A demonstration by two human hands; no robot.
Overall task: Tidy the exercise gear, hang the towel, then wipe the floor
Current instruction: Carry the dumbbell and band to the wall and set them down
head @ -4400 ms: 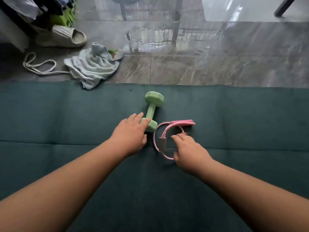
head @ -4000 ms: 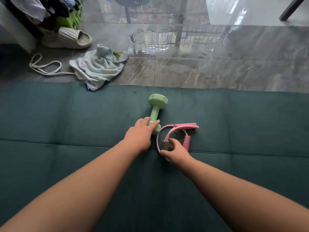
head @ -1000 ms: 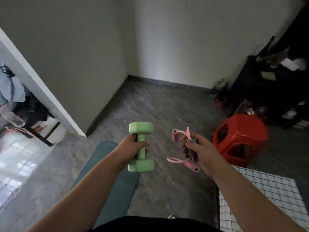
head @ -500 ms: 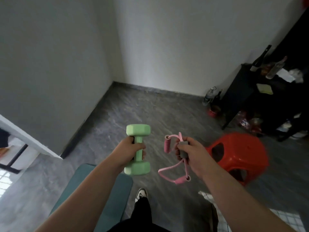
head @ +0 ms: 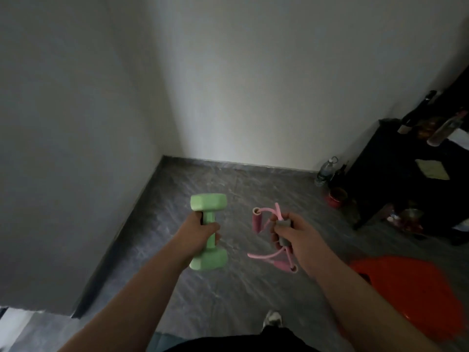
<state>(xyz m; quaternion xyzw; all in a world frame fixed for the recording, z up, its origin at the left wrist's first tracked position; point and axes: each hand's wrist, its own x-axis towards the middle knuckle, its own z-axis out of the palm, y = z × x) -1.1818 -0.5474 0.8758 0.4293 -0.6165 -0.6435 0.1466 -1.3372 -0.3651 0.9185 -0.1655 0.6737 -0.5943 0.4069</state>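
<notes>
Left hand (head: pixel 200 233) closed around the handle of a green dumbbell (head: pixel 209 231) held upright above the grey floor (head: pixel 228 295), right hand (head: pixel 295 236) gripping a pink figure-eight resistance band (head: pixel 269 240) just beside it, red plastic stool (head: pixel 416 295) at the floor's right edge, black shelf (head: pixel 406 184) toward its far right corner.

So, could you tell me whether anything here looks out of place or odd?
Nothing is spilled or broken. Bottles and a red pot sit loose on the floor beside the black cabinet, and its top is cluttered.
</notes>
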